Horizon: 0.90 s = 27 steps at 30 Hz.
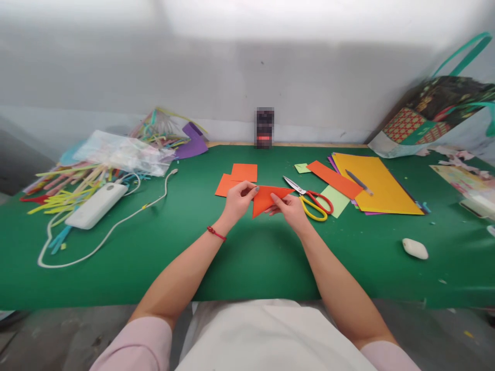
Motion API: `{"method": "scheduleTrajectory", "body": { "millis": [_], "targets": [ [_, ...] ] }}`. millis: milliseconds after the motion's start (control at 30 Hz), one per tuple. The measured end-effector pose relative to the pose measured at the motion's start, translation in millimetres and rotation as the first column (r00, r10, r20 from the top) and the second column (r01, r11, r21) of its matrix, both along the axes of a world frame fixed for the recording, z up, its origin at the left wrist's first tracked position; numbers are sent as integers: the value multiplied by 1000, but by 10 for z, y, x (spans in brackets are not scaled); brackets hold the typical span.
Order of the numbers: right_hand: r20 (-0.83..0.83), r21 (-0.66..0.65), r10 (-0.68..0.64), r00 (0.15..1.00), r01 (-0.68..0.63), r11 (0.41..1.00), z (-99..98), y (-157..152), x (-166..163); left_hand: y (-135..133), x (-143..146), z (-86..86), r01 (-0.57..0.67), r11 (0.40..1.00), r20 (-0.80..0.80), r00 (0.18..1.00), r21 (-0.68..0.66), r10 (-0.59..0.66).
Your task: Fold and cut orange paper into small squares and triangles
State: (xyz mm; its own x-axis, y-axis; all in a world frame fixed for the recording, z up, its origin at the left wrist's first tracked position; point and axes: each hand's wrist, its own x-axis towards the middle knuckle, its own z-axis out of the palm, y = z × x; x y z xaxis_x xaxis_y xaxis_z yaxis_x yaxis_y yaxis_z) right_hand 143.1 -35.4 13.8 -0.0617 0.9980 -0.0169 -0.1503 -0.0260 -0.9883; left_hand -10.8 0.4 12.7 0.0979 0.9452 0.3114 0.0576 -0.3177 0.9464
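The left hand [238, 200] and right hand [293, 210] have fingers pinched closed on orange paper [263, 198], seemingly light, crease-prone, best gripped by its edges.

A: Folded paper [263, 201]?
B: Plain orange.
A: Scissors [302, 191]?
B: One loop red, the other yellow; blades silver.
A: Tabletop [263, 273]?
B: Uniform green.
A: Paper stack [382, 185]?
B: Golden yellow on top, purple edges beneath.
A: Bag [410, 126]?
B: Red panel, repeating gold motif; green band; teal handles.
A: Bracelet [215, 234]?
B: Red. Sleeves [137, 340], pale pink.
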Motion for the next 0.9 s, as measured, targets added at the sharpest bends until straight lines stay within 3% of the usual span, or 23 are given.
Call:
{"method": "scheduleTrajectory", "body": {
  "millis": [200, 433, 700, 900],
  "targets": [
    [-23, 20, -78, 997, 78, 997, -25, -2, -37, -8, 0, 21, 7, 1000, 8, 1000, 10, -7],
    [-31, 27, 99, 995, -99, 995, -82, -40, -126, -22, -9, 46, -19, 1000, 20, 1000, -8, 19],
    [-14, -7, 33, 999, -33, 999, -105, -37, -190, -37, 6, 33, -38, 999, -25, 999, 13, 38],
    [-16, -17, 101, 995, -101, 995, -137, -65, -194, -82, 7, 91, -53, 998, -53, 997, 43, 55]
  ]
}}
